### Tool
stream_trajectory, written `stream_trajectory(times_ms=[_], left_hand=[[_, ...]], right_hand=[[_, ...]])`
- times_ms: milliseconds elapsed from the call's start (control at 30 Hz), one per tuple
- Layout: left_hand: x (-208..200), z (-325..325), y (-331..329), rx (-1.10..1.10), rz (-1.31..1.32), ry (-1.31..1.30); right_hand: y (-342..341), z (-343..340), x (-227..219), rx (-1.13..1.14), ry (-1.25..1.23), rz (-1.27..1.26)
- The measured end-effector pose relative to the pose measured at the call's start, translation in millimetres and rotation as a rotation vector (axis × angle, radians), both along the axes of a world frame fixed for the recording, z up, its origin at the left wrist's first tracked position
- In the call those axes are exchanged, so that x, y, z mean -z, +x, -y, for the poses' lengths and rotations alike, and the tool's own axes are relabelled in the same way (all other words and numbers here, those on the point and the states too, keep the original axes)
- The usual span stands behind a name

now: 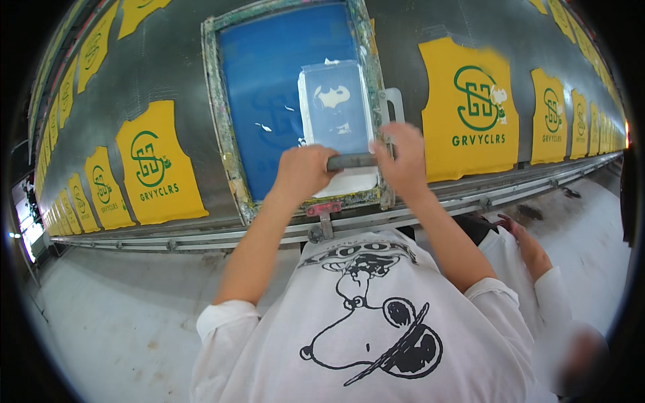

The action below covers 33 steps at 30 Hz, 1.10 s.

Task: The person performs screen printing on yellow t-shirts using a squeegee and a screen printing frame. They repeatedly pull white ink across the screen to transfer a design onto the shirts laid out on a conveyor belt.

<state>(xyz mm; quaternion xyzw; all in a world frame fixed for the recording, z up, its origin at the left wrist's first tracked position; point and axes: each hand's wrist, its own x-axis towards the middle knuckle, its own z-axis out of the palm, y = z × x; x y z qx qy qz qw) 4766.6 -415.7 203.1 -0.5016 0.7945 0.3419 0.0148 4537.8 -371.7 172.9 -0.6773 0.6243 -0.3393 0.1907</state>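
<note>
A screen-printing frame (218, 101), its edges crusted with paint, lies over the dark table in front of me. Its blue mesh (262, 74) has a pale rectangular window (339, 111) with white ink along its borders. Across the frame's near end runs the grey bar handle of a squeegee (353, 161). My left hand (306, 173) is wrapped round the handle's left end. At the right end, my right hand (405, 158) is closed against the bar, its fingers slightly blurred. White ink shows just below the handle; the squeegee's blade cannot be made out.
Yellow fabric pieces (158, 168) with green prints lie in rows on both sides; the nearest right piece (470, 107) also carries a white figure. A metal rail (463, 208) edges the table. Another person's hand (514, 228) is close on my right.
</note>
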Motion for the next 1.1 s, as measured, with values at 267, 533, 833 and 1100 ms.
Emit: stream_trajectory(times_ms=[267, 533, 833, 1100], left_hand=[[-9, 131, -18, -0.033, 0.020, -0.137], [18, 75, 1, -0.038, -0.167, -0.377], [27, -85, 1, -0.013, -0.162, -0.504], [36, -81, 9, 0.080, -0.156, -0.459]], right_hand=[[-4, 75, 39, 0.504, 0.289, 0.282], [1, 70, 32, 0.505, 0.180, 0.397], [-4, 79, 68, 0.432, -0.082, 0.180], [11, 66, 33, 0.518, 0.162, 0.520]])
